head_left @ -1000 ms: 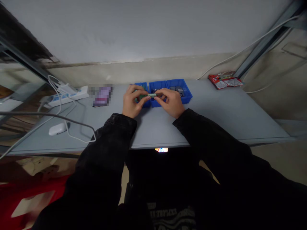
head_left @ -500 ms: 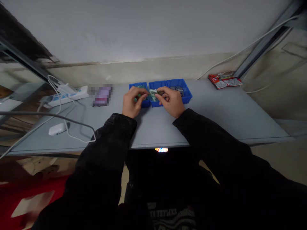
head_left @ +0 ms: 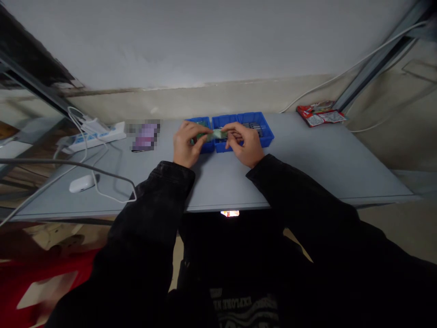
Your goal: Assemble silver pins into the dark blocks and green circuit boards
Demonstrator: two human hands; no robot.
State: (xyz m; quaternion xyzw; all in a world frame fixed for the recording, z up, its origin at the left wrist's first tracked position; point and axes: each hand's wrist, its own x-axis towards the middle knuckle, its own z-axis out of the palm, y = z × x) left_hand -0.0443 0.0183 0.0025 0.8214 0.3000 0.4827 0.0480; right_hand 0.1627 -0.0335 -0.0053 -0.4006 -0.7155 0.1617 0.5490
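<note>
Across the grey bench top (head_left: 307, 168), noted left to right, with clock positions taken from the hands. Far out at 9 o'clock sits a white power strip (head_left: 99, 135) with a cable looped about it. Nearer, at 8 o'clock, lies a small white device (head_left: 82, 183). At 9 o'clock, closer in, is a pixelated object (head_left: 145, 135), not identifiable.

Centre: left hand (head_left: 186, 145) and right hand (head_left: 245, 145) stand close together, a narrow gap between them, above the blue tray row. Both pinch a pale green strip (head_left: 214, 135), one at each end; it may be a small circuit board, too small to tell. Its long axis runs 9-to-3, rising slightly toward 3. Half a second earlier it sat askew between the fingers; now it lies nearly level, held over the left tray (head_left: 207, 147) and middle tray (head_left: 221, 120).

Right tray (head_left: 266, 136) holds dark grey parts (head_left: 254, 129). Far right, at 2 o'clock, lie red printed packets (head_left: 321, 114).
</note>
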